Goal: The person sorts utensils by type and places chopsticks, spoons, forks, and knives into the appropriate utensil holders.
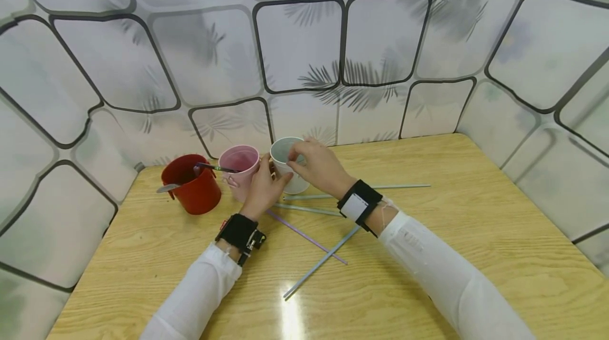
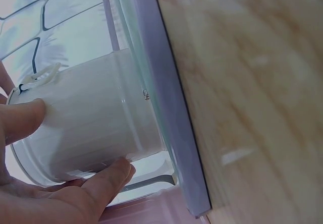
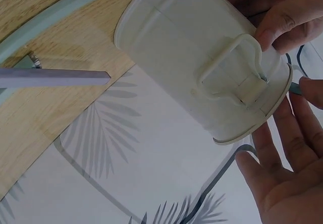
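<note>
A white bucket (image 1: 296, 184) with a small side handle stands on the table, also tilted across the left wrist view. My left hand (image 1: 263, 185) grips it from the left, fingers round its side. My right hand (image 1: 320, 163) is over the bucket's mouth, thumb and fingers bent towards each other at the rim. In the right wrist view a short teal piece (image 3: 295, 88) shows beside its fingers; I cannot tell whether they hold it. Left of my left hand stands a pink bucket (image 1: 242, 180).
A red bucket (image 1: 197, 195) at the left holds a spoon (image 1: 167, 188) and a dark-handled brush (image 1: 214, 167) that leans towards the pink bucket. Pale green sticks (image 1: 309, 208), a purple stick (image 1: 304, 235) and a blue-grey stick (image 1: 319, 264) lie on the wooden table (image 1: 428, 255). Patterned walls surround it.
</note>
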